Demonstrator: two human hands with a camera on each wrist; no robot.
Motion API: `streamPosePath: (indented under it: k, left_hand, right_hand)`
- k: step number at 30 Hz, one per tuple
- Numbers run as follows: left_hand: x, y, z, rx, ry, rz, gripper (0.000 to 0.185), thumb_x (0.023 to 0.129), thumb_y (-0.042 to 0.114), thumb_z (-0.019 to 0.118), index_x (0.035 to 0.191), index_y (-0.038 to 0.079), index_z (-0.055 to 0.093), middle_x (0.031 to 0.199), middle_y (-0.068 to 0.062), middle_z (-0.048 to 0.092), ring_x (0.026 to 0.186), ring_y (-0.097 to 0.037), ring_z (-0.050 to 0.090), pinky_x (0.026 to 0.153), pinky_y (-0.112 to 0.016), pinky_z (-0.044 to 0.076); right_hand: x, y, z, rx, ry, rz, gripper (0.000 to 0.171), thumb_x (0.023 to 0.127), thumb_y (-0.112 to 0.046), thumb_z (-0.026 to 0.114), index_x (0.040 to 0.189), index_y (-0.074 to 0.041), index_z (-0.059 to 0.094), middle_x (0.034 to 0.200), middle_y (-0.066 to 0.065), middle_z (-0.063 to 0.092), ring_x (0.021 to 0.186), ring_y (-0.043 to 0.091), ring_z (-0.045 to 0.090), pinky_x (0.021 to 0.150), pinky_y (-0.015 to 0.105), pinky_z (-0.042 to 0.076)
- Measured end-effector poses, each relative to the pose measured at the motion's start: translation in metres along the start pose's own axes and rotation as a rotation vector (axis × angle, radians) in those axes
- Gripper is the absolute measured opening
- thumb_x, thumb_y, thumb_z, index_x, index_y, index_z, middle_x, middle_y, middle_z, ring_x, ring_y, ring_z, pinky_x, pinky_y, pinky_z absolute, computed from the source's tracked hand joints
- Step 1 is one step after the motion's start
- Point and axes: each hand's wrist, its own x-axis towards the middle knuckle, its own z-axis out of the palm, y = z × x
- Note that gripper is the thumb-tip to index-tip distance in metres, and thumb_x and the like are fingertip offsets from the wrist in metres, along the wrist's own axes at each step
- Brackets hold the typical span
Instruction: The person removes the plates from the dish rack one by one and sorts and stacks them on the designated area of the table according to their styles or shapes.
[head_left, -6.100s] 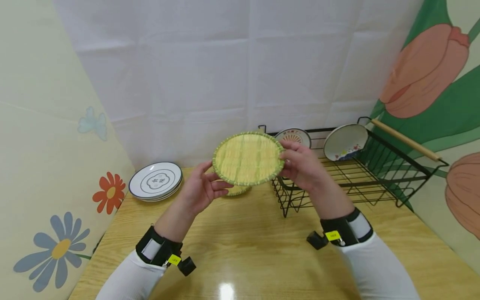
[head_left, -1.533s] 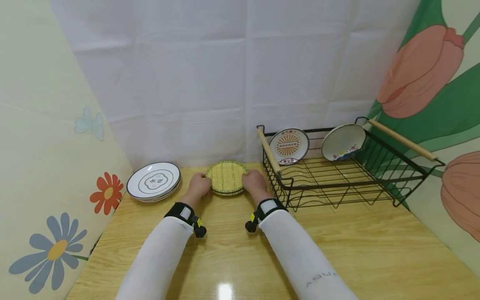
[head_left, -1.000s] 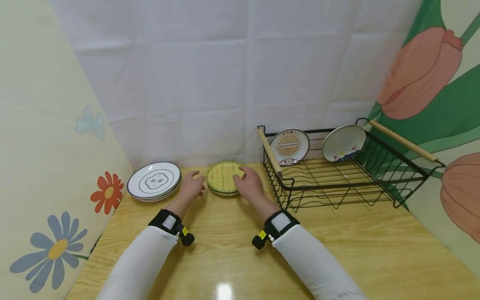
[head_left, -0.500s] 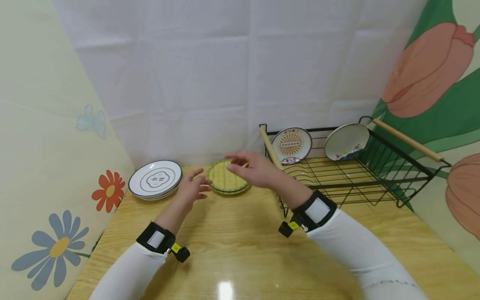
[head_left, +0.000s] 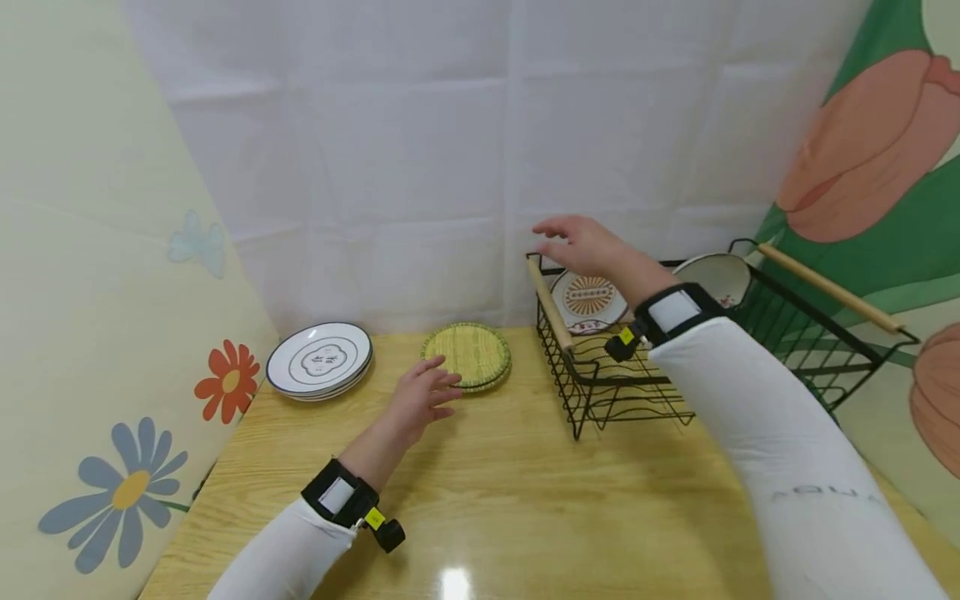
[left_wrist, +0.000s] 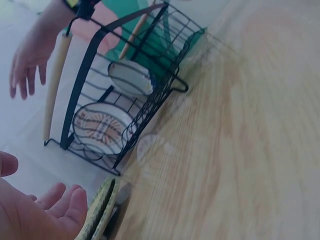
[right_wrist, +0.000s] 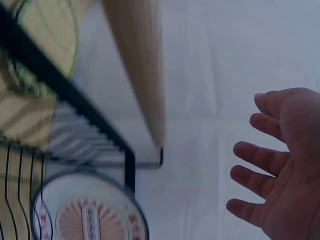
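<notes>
A small stack of round, yellow-green woven bamboo trays point(head_left: 467, 350) lies on the table at the back, in the middle. My left hand point(head_left: 414, 402) hovers at the stack's front left side, fingers spread and holding nothing; in the left wrist view its fingers point(left_wrist: 75, 210) overlap the tray edge. Above the left handle of a black wire dish rack point(head_left: 622, 382), my right hand point(head_left: 588, 248) is raised with loose, parted fingers and holds nothing. Upright in the rack below it stands a plate with an orange sunburst point(head_left: 588, 300). A white dish point(head_left: 716, 275) leans farther right, partly hidden by my right forearm.
To the left, a stack of white plates with dark rims point(head_left: 318, 358) sits on the wooden table point(head_left: 480, 500). White cloth point(head_left: 390, 167) hangs behind everything. The rack's wooden handles point(head_left: 551, 304) stand above its left and right ends.
Both hands held a woven tray up earlier, lowered it onto the other one and let go. Since then my right hand has risen rightward over the rack, while my left hand has drawn back slightly.
</notes>
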Motion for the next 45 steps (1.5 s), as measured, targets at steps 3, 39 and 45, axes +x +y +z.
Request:
streamPosePath:
  k: [3, 39, 45]
  left_hand:
    - [-0.005, -0.001, 0.01, -0.013, -0.057, -0.018, 0.057, 0.108, 0.024, 0.042, 0.162, 0.009, 0.028, 0.152, -0.026, 0.051, 0.136, -0.041, 0.057, 0.101, -0.045, 0.055]
    - [-0.015, -0.02, 0.058, -0.095, -0.202, -0.042, 0.052, 0.11, 0.026, 0.04, 0.159, 0.008, 0.035, 0.149, -0.025, 0.055, 0.122, -0.031, 0.069, 0.091, -0.039, 0.058]
    - [-0.014, -0.021, 0.056, -0.085, -0.214, -0.049, 0.054, 0.11, 0.027, 0.039, 0.16, 0.009, 0.032, 0.15, -0.024, 0.054, 0.123, -0.03, 0.068, 0.091, -0.037, 0.058]
  right_hand:
    - [0.01, 0.025, -0.005, -0.052, -0.011, 0.057, 0.053, 0.109, -0.03, 0.045, 0.157, -0.007, 0.04, 0.159, 0.026, 0.04, 0.146, 0.045, 0.038, 0.119, 0.061, 0.033]
    - [0.003, 0.108, 0.032, -0.195, 0.036, 0.326, 0.024, 0.1, -0.008, 0.054, 0.113, 0.005, 0.07, 0.119, 0.027, 0.068, 0.107, 0.042, 0.063, 0.092, 0.057, 0.052]
    - [-0.003, 0.111, 0.035, -0.218, 0.074, 0.313, 0.017, 0.098, -0.007, 0.058, 0.088, 0.0, 0.069, 0.09, 0.018, 0.069, 0.078, 0.031, 0.058, 0.068, 0.043, 0.049]
